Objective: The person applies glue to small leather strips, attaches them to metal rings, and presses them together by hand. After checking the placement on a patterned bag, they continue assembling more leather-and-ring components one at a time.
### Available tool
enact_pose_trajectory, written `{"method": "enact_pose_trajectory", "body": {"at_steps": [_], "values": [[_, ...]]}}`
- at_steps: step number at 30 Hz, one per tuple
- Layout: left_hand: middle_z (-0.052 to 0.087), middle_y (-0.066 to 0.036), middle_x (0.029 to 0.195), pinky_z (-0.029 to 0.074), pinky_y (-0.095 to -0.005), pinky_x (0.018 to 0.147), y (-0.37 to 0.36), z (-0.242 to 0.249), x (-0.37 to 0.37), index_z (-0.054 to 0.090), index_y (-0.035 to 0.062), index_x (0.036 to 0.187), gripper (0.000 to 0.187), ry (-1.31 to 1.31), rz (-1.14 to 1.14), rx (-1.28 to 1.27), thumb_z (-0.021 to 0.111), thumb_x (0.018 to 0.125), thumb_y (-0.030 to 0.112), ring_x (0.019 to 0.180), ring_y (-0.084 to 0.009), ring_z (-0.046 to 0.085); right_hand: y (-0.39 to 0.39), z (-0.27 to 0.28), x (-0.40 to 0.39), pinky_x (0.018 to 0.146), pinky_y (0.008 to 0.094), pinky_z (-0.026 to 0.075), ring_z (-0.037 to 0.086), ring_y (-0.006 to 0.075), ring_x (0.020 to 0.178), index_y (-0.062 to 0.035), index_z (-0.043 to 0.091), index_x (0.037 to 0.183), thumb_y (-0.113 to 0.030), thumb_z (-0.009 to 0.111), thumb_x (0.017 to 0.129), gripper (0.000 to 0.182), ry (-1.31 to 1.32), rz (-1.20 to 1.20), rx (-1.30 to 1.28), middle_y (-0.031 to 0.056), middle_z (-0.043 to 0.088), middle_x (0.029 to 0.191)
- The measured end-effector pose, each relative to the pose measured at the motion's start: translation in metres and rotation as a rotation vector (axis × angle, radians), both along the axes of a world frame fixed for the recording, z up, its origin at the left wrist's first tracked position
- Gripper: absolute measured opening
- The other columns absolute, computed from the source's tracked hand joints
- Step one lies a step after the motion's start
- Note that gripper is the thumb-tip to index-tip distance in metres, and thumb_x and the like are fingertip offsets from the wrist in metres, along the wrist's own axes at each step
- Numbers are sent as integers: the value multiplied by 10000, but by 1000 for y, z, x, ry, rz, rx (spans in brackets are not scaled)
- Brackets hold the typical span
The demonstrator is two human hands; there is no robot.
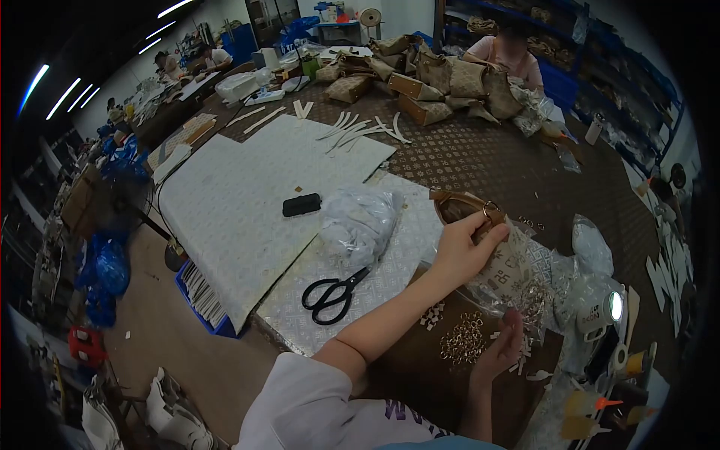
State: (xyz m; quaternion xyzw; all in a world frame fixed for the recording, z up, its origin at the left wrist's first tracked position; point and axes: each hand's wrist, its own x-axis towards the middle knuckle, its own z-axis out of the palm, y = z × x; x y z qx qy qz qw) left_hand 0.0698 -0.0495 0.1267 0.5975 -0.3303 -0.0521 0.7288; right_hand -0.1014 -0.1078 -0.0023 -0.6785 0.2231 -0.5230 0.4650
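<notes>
My left hand (466, 246) is closed on the edge of a patterned brown-and-beige bag (501, 271), its thumb and fingers beside a metal ring (491, 208) at the end of the brown strap (459, 196). Lower down, my right hand (498, 351) is held with fingers stretched upward, and nothing shows in it. Beside it lies a pile of small gold-coloured metal rings (463, 339) on a brown sheet. Clear plastic with small shiny metal pieces (534, 300) spreads just beyond its fingertips.
Black-handled scissors (330, 298), a white plastic bag (360, 221) and a black block (301, 205) lie left of my arm. Cut strips (352, 131) lie further back. Several patterned bags (450, 79) are heaped opposite, before another person (525, 64). Glue bottles (581, 416) stand at right.
</notes>
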Motion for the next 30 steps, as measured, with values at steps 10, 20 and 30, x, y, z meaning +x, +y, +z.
{"method": "enact_pose_trajectory", "body": {"at_steps": [10, 20, 30], "values": [[579, -120, 598, 403, -306, 495, 12, 10, 13, 616, -6, 760, 323, -190, 91, 358, 688, 790, 307, 508, -193, 534, 3, -1, -4, 790, 262, 476, 595, 145, 849, 3, 430, 1256, -23, 367, 959, 305, -74, 84, 32, 142, 582, 1090], [590, 33, 742, 373, -202, 630, 6, -3, 20, 618, 12, 851, 181, -32, -157, 371, 640, 860, 192, 696, -32, 480, 11, 16, -5, 774, 280, 505, 635, 179, 861, 44, 432, 1152, 8, 376, 947, 216, -191, 242, 194, 172, 600, 1079], [565, -17, 884, 364, -255, 682, -117, 60, 106, 583, 8, 990, 314, -117, 188, -223, 585, 904, 310, 788, -96, 477, 1, 36, -13, 682, 246, 477, 595, 169, 826, -9, 588, 928, 50, 554, 857, 97, -122, 50, 24, 131, 581, 999]]}}
